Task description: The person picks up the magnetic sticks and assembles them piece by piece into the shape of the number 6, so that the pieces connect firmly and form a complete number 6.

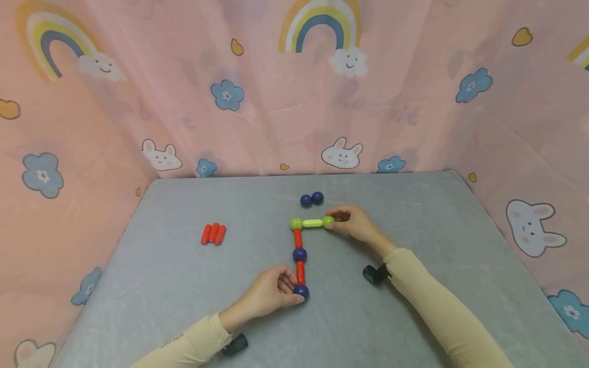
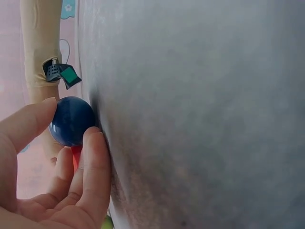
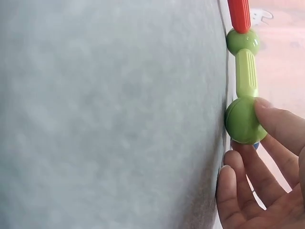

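An L-shaped chain of balls and rods lies on the grey table. Its upper corner is a green ball [image 1: 296, 224], joined by a light green rod [image 1: 313, 223] to another green ball [image 3: 245, 120]. Thumb and fingers of my right hand [image 1: 353, 223] pinch that right-end ball. From the corner, a red rod [image 1: 298, 238] runs toward me to a blue ball [image 1: 299, 254], and a second red rod [image 1: 300, 272] leads on to the nearest blue ball [image 2: 72, 121]. My left hand [image 1: 269, 292] pinches this end ball between thumb and fingers.
Three loose red rods [image 1: 213, 234] lie side by side at the left. Two loose blue balls [image 1: 312, 199] sit behind the chain. Pink printed cloth [image 1: 257, 138] hangs around the table's back and sides. Each sleeve has a dark wrist camera [image 1: 374, 274] at its cuff.
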Motion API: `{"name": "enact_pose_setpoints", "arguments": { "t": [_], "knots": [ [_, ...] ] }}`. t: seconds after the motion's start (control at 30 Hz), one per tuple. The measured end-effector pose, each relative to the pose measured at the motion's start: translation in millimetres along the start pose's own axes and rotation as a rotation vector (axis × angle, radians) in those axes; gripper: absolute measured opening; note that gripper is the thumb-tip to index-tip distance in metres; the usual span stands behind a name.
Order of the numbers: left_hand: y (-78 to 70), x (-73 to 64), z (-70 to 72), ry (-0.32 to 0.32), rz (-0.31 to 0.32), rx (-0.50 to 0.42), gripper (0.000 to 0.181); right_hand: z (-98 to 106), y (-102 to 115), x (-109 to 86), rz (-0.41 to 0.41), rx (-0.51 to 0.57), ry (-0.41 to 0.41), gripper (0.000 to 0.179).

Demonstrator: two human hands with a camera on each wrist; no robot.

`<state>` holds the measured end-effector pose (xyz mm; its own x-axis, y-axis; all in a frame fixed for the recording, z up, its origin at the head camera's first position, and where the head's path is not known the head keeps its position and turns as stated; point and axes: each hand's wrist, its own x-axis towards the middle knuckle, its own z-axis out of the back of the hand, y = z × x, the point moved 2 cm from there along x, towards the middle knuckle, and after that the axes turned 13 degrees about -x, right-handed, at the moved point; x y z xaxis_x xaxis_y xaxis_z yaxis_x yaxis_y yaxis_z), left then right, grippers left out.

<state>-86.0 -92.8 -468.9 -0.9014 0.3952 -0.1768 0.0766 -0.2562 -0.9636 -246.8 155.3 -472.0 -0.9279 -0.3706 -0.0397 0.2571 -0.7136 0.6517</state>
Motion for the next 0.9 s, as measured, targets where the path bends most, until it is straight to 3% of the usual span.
{"name": "enact_pose_setpoints", "arguments": {
  "t": [0.47, 0.9],
  "knots": [
    [-4.8, 11.6, 1.3, -0.032, -0.051, 0.054, 0.031, 7, -4, 13.3, -0.032, -0.023, 0.005, 0.036],
    [-3.6, 13.2, 0.8, -0.035, -0.077, 0.083, 0.032, 6, -13, 18.7, -0.018, 0.007, 0.017, 0.038]
  ]
}}
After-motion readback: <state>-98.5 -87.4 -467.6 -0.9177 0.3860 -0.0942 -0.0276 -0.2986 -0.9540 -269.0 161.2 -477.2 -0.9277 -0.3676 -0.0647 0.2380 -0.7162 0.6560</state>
